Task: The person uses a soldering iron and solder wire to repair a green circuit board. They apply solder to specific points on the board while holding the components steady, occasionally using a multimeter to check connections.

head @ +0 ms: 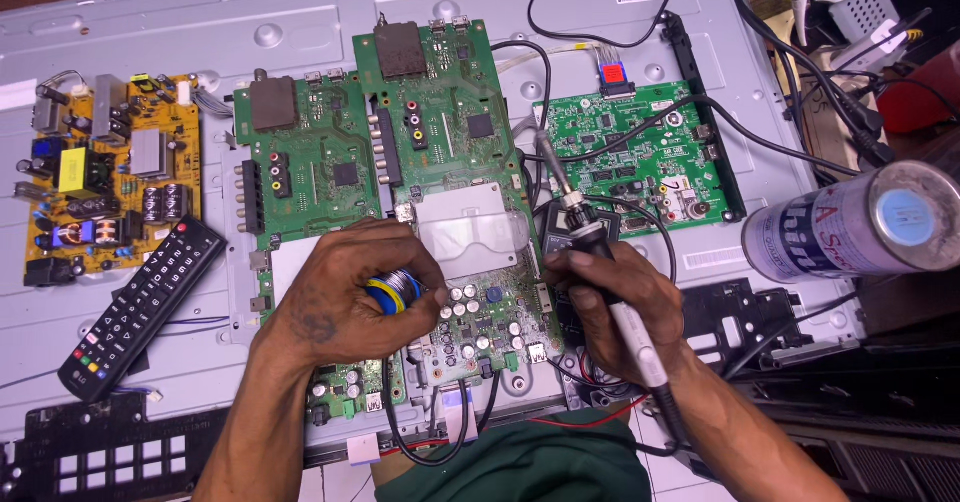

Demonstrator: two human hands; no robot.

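Note:
My left hand holds a small spool of solder wire with a blue and yellow rim over the lower part of a green circuit board. My right hand grips a soldering iron like a pen, its metal tip pointing up and left beside the board's right edge. The iron's cord runs down past my right wrist. A second green board lies just left of the first, partly under my left hand.
A yellow power board and a black remote control lie at the left on the grey metal back panel. A smaller green board sits to the right. A silver spray can lies at the right edge. Green cloth covers my lap.

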